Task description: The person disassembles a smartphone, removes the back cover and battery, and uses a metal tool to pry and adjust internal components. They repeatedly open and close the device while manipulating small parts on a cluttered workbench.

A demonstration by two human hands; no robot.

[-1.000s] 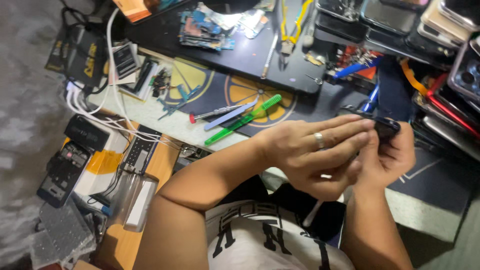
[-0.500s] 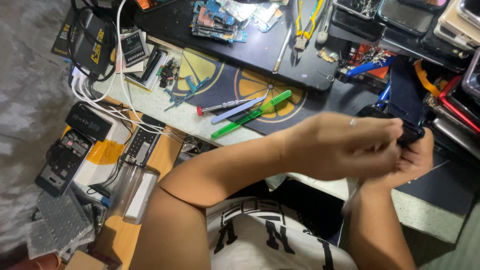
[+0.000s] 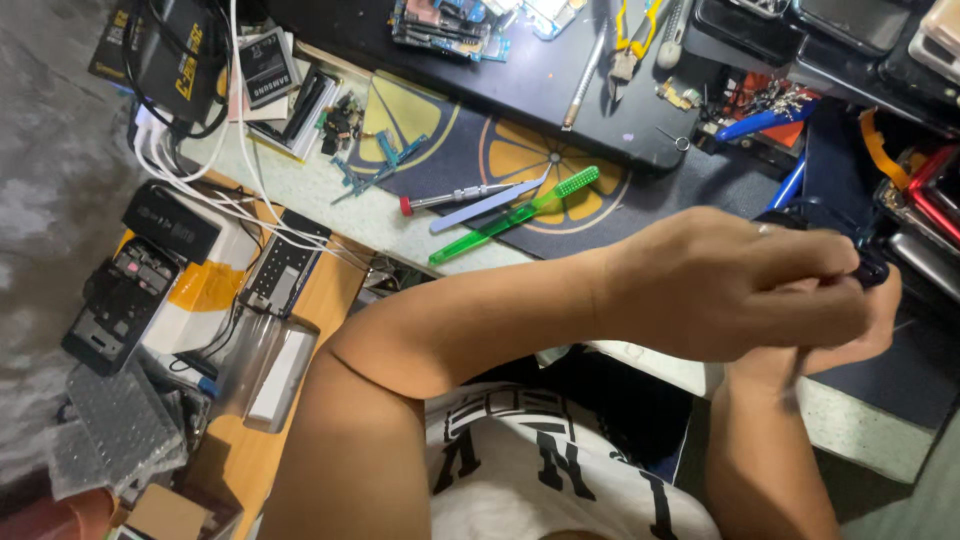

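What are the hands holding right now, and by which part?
Both hands, left hand over right hand, grip a small dark object at its near end; the fingers hide most of it, so its kind cannot be told.

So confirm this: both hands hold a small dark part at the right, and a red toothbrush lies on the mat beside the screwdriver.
Not quite: the toothbrush is green, not red, as the head view shows. It does lie on the mat beside the screwdriver, and the left hand and right hand hold a small dark part.
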